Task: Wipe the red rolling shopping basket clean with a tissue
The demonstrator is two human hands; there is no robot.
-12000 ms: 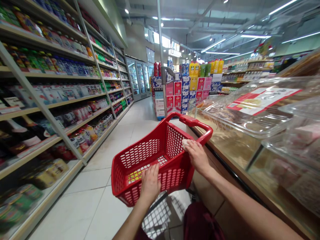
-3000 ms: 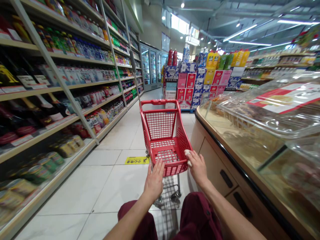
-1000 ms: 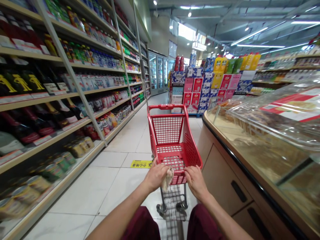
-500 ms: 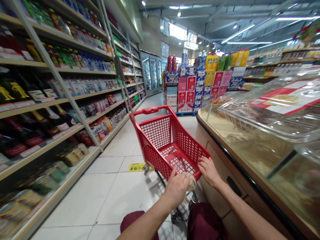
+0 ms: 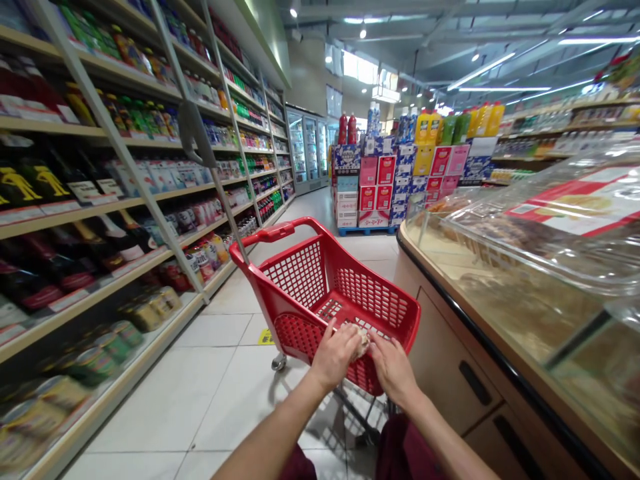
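Observation:
My left hand [image 5: 333, 357] is closed on a crumpled off-white cloth [image 5: 359, 343] at the near end of a red plastic shopping cart [image 5: 295, 327]. Close beside it, my right hand [image 5: 393, 370] has its fingers together, their tips against the cloth's right side. The cart's lower front wall is partly hidden by both hands. Its basket shows a bare red lattice floor. A grey pole with a dark grey holder [image 5: 195, 133] rises from the handle end [image 5: 270, 233], which points away to the left.
Drink shelves [image 5: 165, 193] line the left side. A counter with a black edge [image 5: 450, 293] and clear food packs [image 5: 550, 213] stands close on the right. Stacked drink cartons [image 5: 377, 177] sit on a blue pallet ahead. A yellow floor sticker [image 5: 266, 337] lies left of the cart.
The cart has turned, its handle end swinging left. My right hand has left the cart's right rim and come leftward to the cloth. My left hand has shifted slightly left with the cloth.

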